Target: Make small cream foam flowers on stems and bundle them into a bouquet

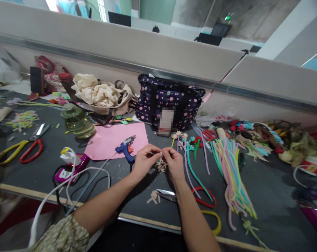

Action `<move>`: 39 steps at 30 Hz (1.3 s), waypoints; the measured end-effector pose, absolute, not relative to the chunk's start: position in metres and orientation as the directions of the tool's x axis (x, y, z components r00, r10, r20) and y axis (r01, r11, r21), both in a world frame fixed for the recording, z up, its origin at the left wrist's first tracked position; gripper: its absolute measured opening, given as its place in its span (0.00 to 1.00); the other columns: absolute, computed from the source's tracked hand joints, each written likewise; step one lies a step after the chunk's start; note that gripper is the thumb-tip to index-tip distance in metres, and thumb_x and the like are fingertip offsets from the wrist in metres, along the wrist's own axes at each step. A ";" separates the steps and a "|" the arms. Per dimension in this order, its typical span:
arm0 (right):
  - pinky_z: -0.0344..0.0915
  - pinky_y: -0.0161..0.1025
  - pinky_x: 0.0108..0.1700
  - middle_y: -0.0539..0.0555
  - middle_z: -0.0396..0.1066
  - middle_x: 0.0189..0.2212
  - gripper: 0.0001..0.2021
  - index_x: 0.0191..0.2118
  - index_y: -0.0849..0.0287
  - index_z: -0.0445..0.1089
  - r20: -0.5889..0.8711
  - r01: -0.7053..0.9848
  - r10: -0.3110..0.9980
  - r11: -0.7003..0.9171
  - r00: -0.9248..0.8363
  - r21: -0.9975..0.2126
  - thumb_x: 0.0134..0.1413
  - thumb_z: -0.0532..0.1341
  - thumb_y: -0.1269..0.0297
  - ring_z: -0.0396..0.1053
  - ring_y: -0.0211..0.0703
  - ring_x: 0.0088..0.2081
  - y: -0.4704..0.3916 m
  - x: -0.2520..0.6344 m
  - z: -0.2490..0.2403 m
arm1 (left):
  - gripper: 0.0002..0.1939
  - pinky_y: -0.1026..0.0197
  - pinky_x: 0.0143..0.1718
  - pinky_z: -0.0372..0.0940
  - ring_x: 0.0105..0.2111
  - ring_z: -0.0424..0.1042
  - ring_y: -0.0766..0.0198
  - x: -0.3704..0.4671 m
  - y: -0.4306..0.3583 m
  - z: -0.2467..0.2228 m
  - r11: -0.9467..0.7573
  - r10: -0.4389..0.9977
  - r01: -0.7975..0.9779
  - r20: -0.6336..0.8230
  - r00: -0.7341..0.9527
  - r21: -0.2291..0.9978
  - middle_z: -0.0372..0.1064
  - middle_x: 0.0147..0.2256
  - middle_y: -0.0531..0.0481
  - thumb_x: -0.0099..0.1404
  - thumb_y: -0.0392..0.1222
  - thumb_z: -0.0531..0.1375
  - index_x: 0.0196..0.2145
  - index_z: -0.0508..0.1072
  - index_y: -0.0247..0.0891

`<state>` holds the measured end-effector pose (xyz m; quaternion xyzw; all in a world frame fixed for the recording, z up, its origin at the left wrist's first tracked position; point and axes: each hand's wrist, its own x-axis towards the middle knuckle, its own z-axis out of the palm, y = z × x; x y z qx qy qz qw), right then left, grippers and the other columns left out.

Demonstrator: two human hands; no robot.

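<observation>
My left hand [145, 160] and my right hand [174, 163] meet above the dark table, thumbs and forefingers pinched together. Whatever is between the fingertips is too small to make out. Below them lies a small heap of beige cut pieces [162, 166]. A few more beige strips [154, 196] lie nearer the table's front edge. Scissors with a red and a yellow handle [212, 201] lie partly hidden under my right forearm. To the left of my left hand, a blue glue gun [125, 149] rests on a pink sheet [100, 138].
Right of my hands lie twisted stems [191, 168] and a pastel pipe-cleaner bundle [232, 171]. Leftward are a water bottle [77, 120], a purple device [73, 171], white cable [49, 196] and other scissors [34, 143]. A patterned bag [144, 101] stands behind, by the partition.
</observation>
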<state>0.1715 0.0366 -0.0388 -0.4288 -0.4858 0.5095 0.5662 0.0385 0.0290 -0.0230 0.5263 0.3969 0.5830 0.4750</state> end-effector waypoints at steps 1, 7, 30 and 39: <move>0.55 0.31 0.28 0.46 0.62 0.22 0.08 0.30 0.59 0.69 0.113 -0.176 0.994 0.113 0.009 -0.978 0.52 0.62 0.59 0.57 0.32 0.24 0.036 0.171 -0.037 | 0.06 0.65 0.32 0.62 0.31 0.67 0.66 0.039 0.029 -0.022 -0.188 0.981 -0.184 0.195 0.015 0.965 0.69 0.30 0.49 0.54 0.41 0.65 0.30 0.76 0.36; 0.64 0.36 0.39 0.49 0.69 0.32 0.09 0.36 0.57 0.69 0.146 -0.135 0.988 0.137 -0.055 -0.981 0.48 0.65 0.61 0.67 0.38 0.34 0.031 0.169 -0.026 | 0.09 0.65 0.33 0.65 0.27 0.68 0.69 0.038 0.031 -0.022 0.087 0.995 -0.502 -0.051 0.085 0.860 0.70 0.29 0.52 0.50 0.40 0.68 0.30 0.75 0.36; 0.60 0.38 0.41 0.54 0.64 0.35 0.10 0.38 0.56 0.68 0.508 0.462 0.808 0.587 -0.297 -0.665 0.57 0.51 0.72 0.64 0.42 0.38 0.026 0.182 -0.019 | 0.15 0.69 0.18 0.54 0.18 0.59 0.74 0.028 0.042 -0.027 0.496 0.856 -0.449 -0.330 0.398 0.743 0.63 0.19 0.53 0.46 0.44 0.70 0.24 0.71 0.31; 0.52 0.31 0.24 0.43 0.58 0.21 0.09 0.33 0.57 0.64 0.094 -0.021 0.993 0.092 -0.071 -0.996 0.54 0.59 0.56 0.53 0.32 0.21 0.031 0.174 -0.029 | 0.12 0.65 0.31 0.63 0.27 0.67 0.68 0.031 0.036 -0.020 -0.029 0.985 -0.220 0.065 0.158 0.975 0.70 0.28 0.50 0.53 0.45 0.66 0.34 0.75 0.34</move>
